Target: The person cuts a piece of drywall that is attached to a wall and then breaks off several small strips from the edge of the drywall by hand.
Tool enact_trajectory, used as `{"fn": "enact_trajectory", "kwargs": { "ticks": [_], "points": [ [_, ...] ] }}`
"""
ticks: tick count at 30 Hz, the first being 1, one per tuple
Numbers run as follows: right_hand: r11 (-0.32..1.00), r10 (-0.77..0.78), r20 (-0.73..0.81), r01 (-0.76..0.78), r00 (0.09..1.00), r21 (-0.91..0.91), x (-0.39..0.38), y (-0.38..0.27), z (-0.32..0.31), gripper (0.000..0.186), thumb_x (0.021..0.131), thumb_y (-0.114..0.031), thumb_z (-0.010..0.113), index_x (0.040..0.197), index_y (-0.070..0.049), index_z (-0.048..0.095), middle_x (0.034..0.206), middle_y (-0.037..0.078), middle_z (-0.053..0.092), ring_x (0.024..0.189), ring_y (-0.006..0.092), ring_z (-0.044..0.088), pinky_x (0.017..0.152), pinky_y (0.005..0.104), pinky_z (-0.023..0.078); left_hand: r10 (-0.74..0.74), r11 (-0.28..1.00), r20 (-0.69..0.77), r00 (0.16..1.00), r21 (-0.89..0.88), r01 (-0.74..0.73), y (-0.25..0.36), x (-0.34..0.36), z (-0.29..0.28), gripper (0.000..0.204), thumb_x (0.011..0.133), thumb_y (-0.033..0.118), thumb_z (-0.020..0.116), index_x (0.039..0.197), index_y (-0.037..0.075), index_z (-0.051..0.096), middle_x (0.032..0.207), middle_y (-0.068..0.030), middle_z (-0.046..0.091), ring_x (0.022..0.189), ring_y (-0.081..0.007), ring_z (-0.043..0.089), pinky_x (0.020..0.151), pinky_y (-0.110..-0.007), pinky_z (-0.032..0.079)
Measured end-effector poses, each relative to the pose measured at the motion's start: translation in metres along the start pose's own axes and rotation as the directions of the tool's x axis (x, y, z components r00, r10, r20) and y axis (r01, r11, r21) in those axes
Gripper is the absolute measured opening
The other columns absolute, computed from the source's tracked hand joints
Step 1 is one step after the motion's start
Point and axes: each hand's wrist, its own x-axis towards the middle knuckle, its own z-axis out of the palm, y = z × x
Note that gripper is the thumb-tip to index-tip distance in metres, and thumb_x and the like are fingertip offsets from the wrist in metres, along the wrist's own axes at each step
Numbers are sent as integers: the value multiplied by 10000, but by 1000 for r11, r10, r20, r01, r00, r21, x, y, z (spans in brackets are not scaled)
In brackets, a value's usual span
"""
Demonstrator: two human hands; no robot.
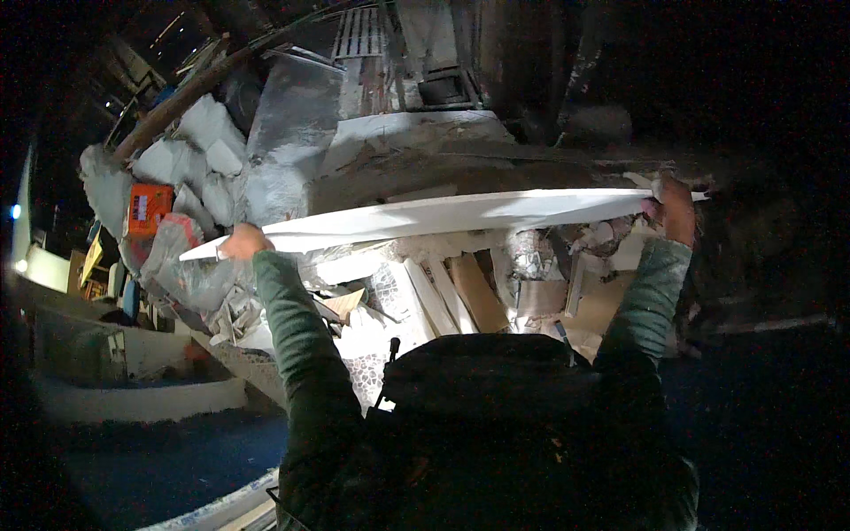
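A long white board [443,214], seen nearly edge-on, spans the space in front of me and tapers toward both ends. My left hand [245,242] is closed around its left end. At the right end my right hand [675,209] grips the board, somewhat farther from me than the left. Both arms are stretched out in green sleeves. Beneath the board lies a heap of scraps, among them a brown cardboard piece [479,292] and pale strips [429,296]. Some of the heap is hidden behind the board and my dark clothing.
Several pale filled sacks [173,165] are piled at the left, with an orange box [149,210] among them. A long beam [181,102] slants above them. At the far side stands a slatted pallet [359,34]. Low pale walls [150,400] border a blue floor at lower left.
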Motion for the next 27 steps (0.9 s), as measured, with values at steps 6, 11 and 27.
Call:
{"fn": "enact_trajectory", "kwargs": {
  "ticks": [6, 11, 27],
  "points": [
    [994, 107, 147, -107, 983, -11, 11, -38, 1, 482, 900, -510, 501, 1035, -49, 536, 686, 106, 610, 404, 128, 488, 352, 235, 396, -4, 982, 49, 999, -186, 13, 33, -16, 21, 590, 744, 35, 556, 1252, -75, 276, 1116, -323, 518, 898, -387, 580, 851, -467, 461],
    [990, 111, 306, -131, 946, 46, 5, -50, -2, 467, 873, -507, 550, 1121, -113, 594, 814, 16, 613, 604, 130, 549, 532, 222, 451, 292, -352, 495, 818, 851, -389, 36, 1, 30, 324, 861, 261, 523, 1079, 59, 651, 1031, -134, 665, 886, -302, 631, 756, -470, 463],
    [784, -400, -284, 486, 871, 387, -50, -17, 40, 349, 928, -360, 530, 927, -21, 609, 724, 65, 609, 633, 165, 571, 530, 310, 447, 617, 76, 150, 773, 966, -247, 21, 131, 76, 342, 836, 333, 541, 1075, 111, 644, 1120, -138, 578, 1047, -329, 513, 835, -535, 372]
  ]
}}
